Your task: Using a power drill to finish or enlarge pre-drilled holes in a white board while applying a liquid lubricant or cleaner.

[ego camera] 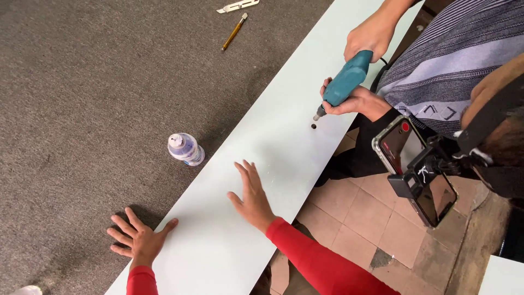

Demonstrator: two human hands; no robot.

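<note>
A long pale white panel (284, 125) lies diagonally across a grey carpeted table (82, 98). My right hand (252, 195), in a red sleeve, presses flat on the panel with fingers spread. My left hand (137, 238) rests flat on the carpet, its fingers apart, the thumb touching the panel's left edge. Farther up the panel another person's two hands hold a teal power drill (344, 82), its bit just above a small dark hole (314, 126) in the panel.
A small plastic bottle (185, 148) stands on the carpet beside the panel. A yellow-handled tool (233, 33) and a white cutter (237, 6) lie at the far edge. The other person wears a head-mounted phone (417, 169). Tiled floor (371, 218) lies to the right.
</note>
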